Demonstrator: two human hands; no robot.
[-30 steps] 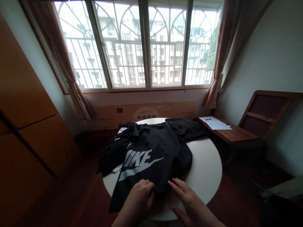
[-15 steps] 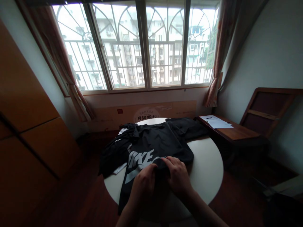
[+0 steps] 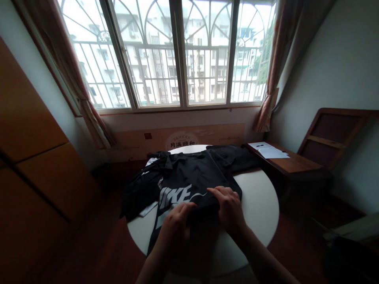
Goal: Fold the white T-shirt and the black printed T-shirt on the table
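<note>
A black T-shirt (image 3: 197, 169) with large grey "NIKE" lettering lies spread over the round white table (image 3: 260, 205). On its near edge, left of centre, my left hand (image 3: 177, 219) is closed with thumb and fingers on the cloth. My right hand (image 3: 230, 203) pinches the same edge farther right, its fingertips pointing left beside the thin grey swoosh line. Between the two hands the near edge of the shirt is in shadow. The fabric under both palms is hidden.
More dark clothing (image 3: 139, 193) with white parts hangs over the table's left side. Another black garment (image 3: 237, 157) lies at the back right. Papers (image 3: 271, 151) rest on a wooden side table (image 3: 302, 163). An orange-brown cabinet (image 3: 38, 169) stands left; a window (image 3: 160, 75) is ahead.
My hands have spread farther apart, the right one shifting right and slightly up. The cloth bunched between them has flattened, and more of the swoosh line shows.
</note>
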